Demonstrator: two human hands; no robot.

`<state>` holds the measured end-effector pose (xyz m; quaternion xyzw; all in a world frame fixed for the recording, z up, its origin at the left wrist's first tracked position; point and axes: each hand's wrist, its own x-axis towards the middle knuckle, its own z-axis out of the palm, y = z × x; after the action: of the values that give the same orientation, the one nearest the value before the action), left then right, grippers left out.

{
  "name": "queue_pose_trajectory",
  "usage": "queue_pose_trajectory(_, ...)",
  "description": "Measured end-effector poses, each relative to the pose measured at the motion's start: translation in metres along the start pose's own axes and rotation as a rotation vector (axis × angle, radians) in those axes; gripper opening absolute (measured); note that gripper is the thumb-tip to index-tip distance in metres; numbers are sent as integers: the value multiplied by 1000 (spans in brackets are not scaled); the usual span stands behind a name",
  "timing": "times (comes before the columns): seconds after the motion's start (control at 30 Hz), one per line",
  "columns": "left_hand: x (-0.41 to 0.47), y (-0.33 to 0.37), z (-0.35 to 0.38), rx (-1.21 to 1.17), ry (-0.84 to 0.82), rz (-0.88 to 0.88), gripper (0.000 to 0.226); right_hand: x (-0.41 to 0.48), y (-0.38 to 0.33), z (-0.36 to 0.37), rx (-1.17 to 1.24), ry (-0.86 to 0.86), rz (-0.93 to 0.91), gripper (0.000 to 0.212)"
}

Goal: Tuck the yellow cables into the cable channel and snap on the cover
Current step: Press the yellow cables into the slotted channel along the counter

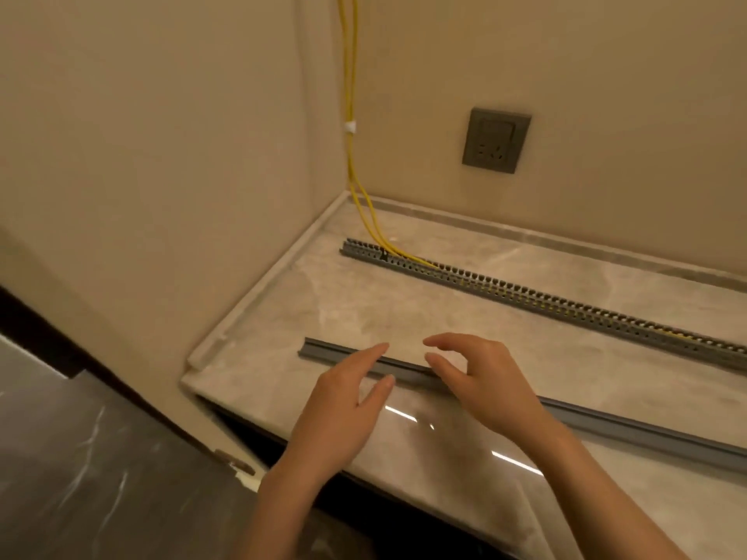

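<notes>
Both forearms reach in from the near edge of the counter. Left hand is flat, fingers straight and close together, thumb held a little apart, and its fingertips lie over the cover; whether they touch it I cannot tell. Right hand, just beside the left, is spread in a loose claw, thumb and curved fingers apart, gripping nothing, poised over the same cover.

That grey cover lies flat on the counter under both hands. Its one end shows just left of the left hand, and the rest runs off past the right wrist to the right.

Beyond the fingertips, well apart from the cover, lies the slotted grey channel, running roughly alongside it. Yellow cables come down the wall corner beyond the left hand, held by a white clip, and enter the channel near its left end; yellow shows through the slots further right. Above the channel, beyond the right hand, a grey socket sits in the wall.
</notes>
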<state>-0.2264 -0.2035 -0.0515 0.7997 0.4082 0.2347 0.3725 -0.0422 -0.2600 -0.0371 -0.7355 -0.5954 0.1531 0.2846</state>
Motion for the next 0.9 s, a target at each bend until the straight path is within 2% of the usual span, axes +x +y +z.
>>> queue_pose_trajectory(0.2,79,-27,-16,-129,163,-196,43,77,18,19,-46,-46,-21,34)
queue_pose_trajectory(0.37,146,-44,-12,-214,222,-293,46,130,39,30,-134,-4,-34,48)
queue_pose_trajectory(0.5,186,-57,-11,-227,216,-309,53,155,46,48,-252,42,10,58)
queue_pose_trajectory(0.7,246,-59,-7,-308,244,-285,69,171,41,75,-479,129,162,59)
queue_pose_trajectory(0.9,292,-56,5,-290,260,-369,59,174,39,75,-520,142,217,58)
